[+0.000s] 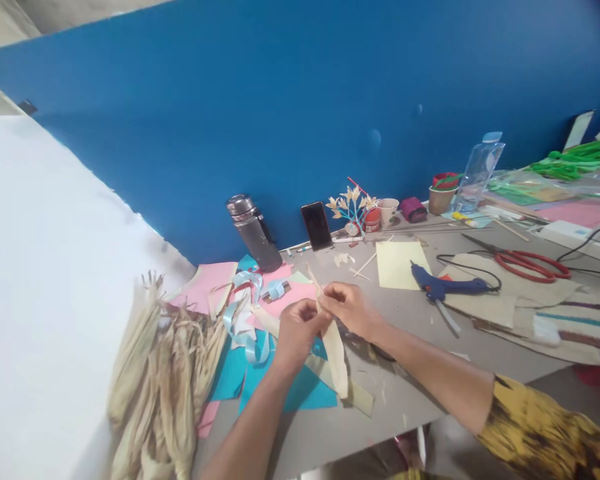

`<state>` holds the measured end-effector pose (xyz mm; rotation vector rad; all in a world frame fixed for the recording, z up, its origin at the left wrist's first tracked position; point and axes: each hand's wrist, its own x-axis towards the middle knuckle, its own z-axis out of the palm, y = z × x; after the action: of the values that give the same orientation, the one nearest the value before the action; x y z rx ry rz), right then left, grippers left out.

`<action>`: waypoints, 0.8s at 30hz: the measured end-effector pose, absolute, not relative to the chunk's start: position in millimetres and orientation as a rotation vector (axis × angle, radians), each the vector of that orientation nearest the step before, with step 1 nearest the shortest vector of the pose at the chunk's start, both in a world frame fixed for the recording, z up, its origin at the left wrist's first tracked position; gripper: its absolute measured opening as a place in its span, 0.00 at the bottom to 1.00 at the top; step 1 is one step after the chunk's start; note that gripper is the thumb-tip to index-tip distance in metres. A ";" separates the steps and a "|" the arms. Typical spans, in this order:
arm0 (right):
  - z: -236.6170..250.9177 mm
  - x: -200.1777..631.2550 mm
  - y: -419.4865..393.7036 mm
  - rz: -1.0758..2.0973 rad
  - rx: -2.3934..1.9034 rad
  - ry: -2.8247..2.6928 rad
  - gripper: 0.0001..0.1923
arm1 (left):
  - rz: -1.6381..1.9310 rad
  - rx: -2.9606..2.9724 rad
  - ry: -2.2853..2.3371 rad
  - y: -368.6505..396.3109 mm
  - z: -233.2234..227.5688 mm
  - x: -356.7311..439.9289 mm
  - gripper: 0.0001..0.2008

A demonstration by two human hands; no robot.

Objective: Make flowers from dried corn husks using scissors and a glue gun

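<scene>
Between my two hands is a long pale strip of dried corn husk [336, 363], its narrow end pointing up and its wider end hanging down toward me. My left hand [300, 330] is closed on the strip about its middle. Just above, my right hand [347, 307] pinches the same strip near its upper part, fingers close to those of the left. Under the hands lie blue sheets [290, 390], pink paper [293, 297] and a loose coil of light blue ribbon [257, 350]. A bundle of dried corn husks [173, 387] hangs at the table's left edge.
A dark thermos [255, 233] and a phone [317, 227] stand along the blue wall, beside husk flowers [353, 203] and a paper cup [387, 211]. To the right lie a blue glue gun [445, 285], red-handled scissors [530, 265], yellow paper [403, 265] and a plastic bottle [480, 173].
</scene>
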<state>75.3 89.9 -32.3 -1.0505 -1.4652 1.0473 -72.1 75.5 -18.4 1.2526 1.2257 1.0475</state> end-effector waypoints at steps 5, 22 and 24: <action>-40.2 72.6 88.6 0.792 -1.223 -1.517 0.12 | 1.027 1.243 1.262 76.7 -20.8 -69.9 0.14; -50.4 64.8 83.3 0.826 -1.265 -1.609 0.14 | 1.426 1.110 1.302 83.3 -22.0 -74.1 0.14; -49.3 67.9 84.3 0.743 -1.268 -1.612 0.13 | 1.267 1.132 1.222 81.4 -22.9 -72.0 0.14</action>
<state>67.9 84.3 -49.3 -1.2679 -1.6124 0.7433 -72.0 81.4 -22.9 1.1321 1.2218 1.2675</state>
